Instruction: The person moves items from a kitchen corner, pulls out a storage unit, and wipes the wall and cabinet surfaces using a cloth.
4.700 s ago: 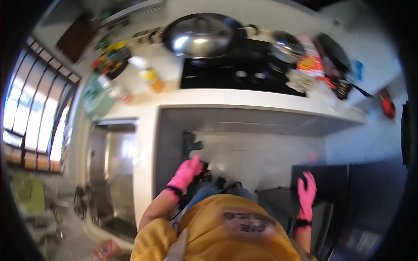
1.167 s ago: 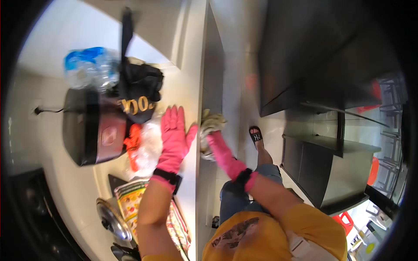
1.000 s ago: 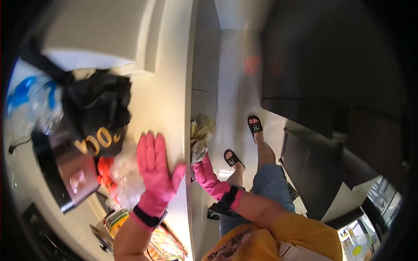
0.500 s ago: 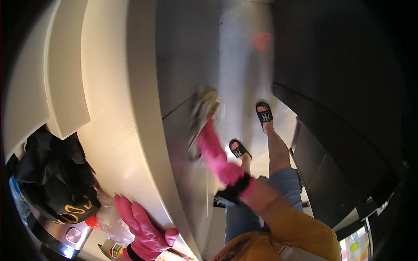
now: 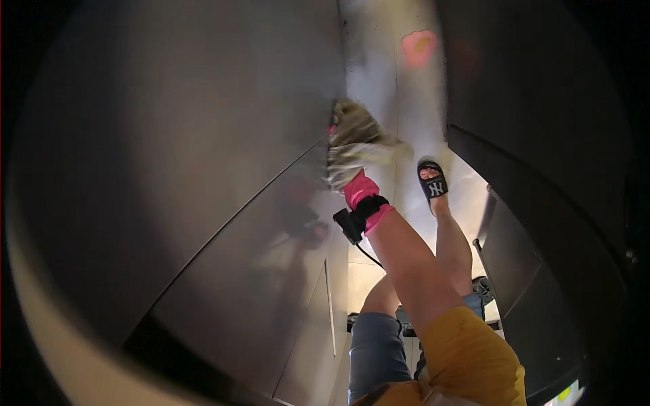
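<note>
My right hand [image 5: 361, 191], in a pink rubber glove with a black strap at the wrist, holds a crumpled beige and grey cloth [image 5: 359, 139]. The cloth covers most of the fingers and is blurred by motion. It lies against the dark, glossy cabinet front [image 5: 223, 155], near its lower edge, and a loose end hangs over the floor. A small black device [image 5: 350, 225] with a cable sits on the wrist strap. My left hand is outside the picture.
Pale floor [image 5: 379, 68] runs between the cabinet front and a dark unit [image 5: 535, 101] on the right. A pink patch [image 5: 418, 49] lies on it farther off. My foot in a black slide [image 5: 432, 181] stands beside the cloth. The pale counter edge [image 5: 40, 325] shows lower left.
The view has dropped from the counter to the cabinet front. My left hand, earlier spread on the counter, has left the view. My right hand has moved the cloth along the cabinet front.
</note>
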The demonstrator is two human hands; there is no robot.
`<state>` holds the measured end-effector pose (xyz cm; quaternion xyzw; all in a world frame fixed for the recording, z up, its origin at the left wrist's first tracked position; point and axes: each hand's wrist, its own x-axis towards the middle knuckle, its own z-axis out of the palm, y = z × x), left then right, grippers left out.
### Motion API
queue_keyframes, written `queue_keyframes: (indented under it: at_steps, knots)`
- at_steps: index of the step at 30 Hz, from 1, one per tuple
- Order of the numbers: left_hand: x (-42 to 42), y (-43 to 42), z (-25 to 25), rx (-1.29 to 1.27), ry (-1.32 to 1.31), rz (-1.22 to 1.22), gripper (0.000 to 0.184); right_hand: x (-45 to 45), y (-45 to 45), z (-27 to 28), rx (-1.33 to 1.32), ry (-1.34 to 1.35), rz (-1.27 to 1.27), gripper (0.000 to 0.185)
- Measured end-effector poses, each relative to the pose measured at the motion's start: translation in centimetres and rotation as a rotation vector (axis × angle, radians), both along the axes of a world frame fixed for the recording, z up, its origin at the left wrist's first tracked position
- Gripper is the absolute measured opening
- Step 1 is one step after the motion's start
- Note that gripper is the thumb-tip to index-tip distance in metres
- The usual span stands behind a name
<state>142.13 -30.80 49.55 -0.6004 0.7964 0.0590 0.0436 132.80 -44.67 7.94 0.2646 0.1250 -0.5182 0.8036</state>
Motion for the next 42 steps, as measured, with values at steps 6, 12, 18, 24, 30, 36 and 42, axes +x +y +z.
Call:
queue_keyframes:
  at_steps: [6, 12, 18, 24, 30, 36, 42]
  knots:
    - [-0.1, -1.7, -0.2, 0.053, -0.042, 0.000, 0.071, 3.3, 7.8, -10.7, 0.260, 0.144, 0.073, 0.059]
    - [-0.5, -1.1, 1.3, 0.053, -0.045, 0.014, 0.072, 2.2, 0.8, -8.3, 0.194, 0.057, 0.074, 0.063]
    - [-1.2, 0.1, 2.8, 0.039, -0.031, 0.036, 0.073, -0.6, -8.4, 1.1, 0.015, -0.254, -0.001, 0.066]
    - [-2.3, 2.4, 4.5, -0.001, 0.000, 0.089, 0.074, -1.5, 1.9, 17.6, -0.201, -1.051, -0.072, 0.070]
    - [-1.4, 3.9, 4.1, -0.052, -0.016, 0.089, 0.074, -3.1, -6.3, 27.3, -0.415, -0.794, -0.229, 0.065]
    - [-0.5, 4.9, 3.8, -0.094, 0.015, 0.116, 0.071, -2.5, -25.3, 26.1, -0.375, -0.413, -0.133, 0.065]
    - [-0.5, 5.3, 3.5, -0.112, 0.034, 0.083, 0.069, -2.5, -16.4, 27.2, -0.412, -0.576, -0.028, 0.065]
